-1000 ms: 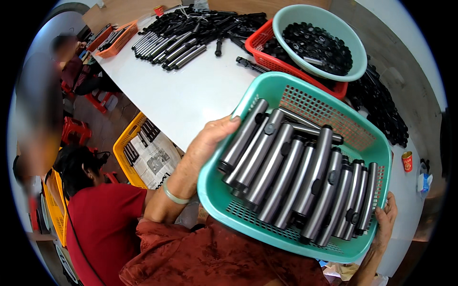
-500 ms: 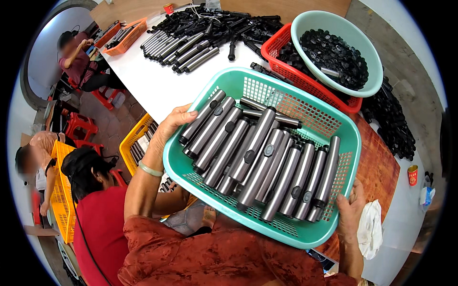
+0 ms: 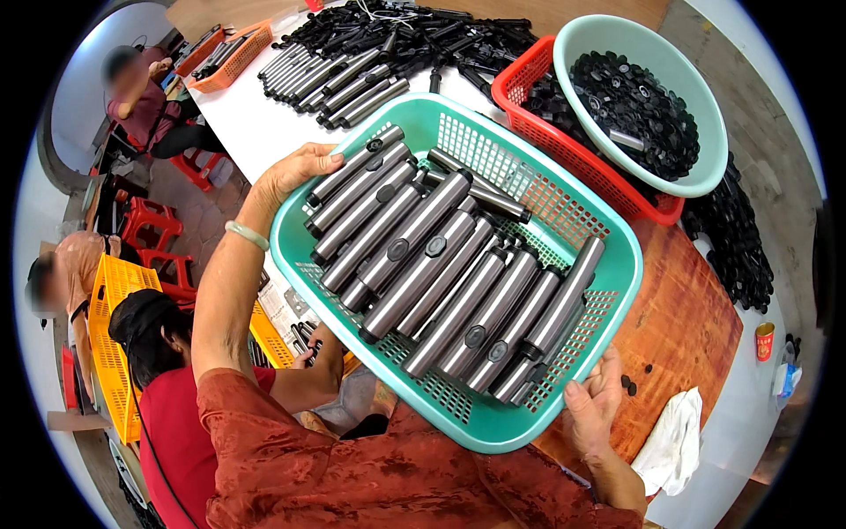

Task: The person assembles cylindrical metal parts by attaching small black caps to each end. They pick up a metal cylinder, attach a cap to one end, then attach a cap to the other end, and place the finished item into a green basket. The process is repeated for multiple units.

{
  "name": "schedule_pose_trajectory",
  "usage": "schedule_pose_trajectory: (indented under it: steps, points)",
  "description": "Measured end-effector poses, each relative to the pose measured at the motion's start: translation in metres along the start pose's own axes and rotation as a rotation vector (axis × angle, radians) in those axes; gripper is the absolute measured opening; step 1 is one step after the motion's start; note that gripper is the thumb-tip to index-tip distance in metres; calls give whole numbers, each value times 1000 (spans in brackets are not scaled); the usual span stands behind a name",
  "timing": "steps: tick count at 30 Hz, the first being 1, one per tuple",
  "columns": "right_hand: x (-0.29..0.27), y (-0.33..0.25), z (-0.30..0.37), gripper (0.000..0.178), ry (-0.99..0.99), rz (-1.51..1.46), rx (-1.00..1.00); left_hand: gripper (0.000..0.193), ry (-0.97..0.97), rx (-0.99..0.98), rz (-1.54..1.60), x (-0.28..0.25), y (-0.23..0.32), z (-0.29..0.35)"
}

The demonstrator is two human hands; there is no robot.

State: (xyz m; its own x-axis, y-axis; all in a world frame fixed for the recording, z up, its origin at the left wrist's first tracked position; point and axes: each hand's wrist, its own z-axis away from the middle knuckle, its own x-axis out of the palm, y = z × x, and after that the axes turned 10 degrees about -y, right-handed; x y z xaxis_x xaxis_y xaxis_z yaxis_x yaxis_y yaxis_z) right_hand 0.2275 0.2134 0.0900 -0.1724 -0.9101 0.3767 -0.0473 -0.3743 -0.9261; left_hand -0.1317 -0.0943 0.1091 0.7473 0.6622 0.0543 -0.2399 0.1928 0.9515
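Note:
Between my two hands a green plastic basket is held up in front of me, slightly tilted. Inside lie several silver-grey metal tubes with black ends and small black oval buttons, mostly side by side, a few crosswise at the back. My left hand grips the basket's left rim, thumb over the edge; a pale bangle circles that wrist. Gripping the lower right rim, my right hand has its thumb on top and its other fingers partly hidden.
Ahead, a white table bears piled black parts and a row of tubes. A red basket supports a pale bowl of black caps. A white cloth lies right. Close left sits a co-worker in red.
The basket has moved left, carried by both my hands, and turned slightly. More of the brown wooden board and some small black caps on it now show at right.

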Motion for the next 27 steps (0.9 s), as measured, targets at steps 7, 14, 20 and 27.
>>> schedule_pose_trajectory:
  steps: [7, 14, 20, 27]
  points:
    - [12, 10, -17, 77, -15, 13, -51, 58, 56, -32, -188, -36, 0, -21]
    - [17, 24, -33, 84, 10, 3, -99, 35, 53, -38, -303, -48, 16, -34]
    - [-1, 50, -36, 86, 60, -119, -153, 46, 343, -76, -617, -71, 37, -70]
    - [-14, 60, -58, 78, 175, 97, -200, 76, 569, -119, -1370, -104, 26, -115]
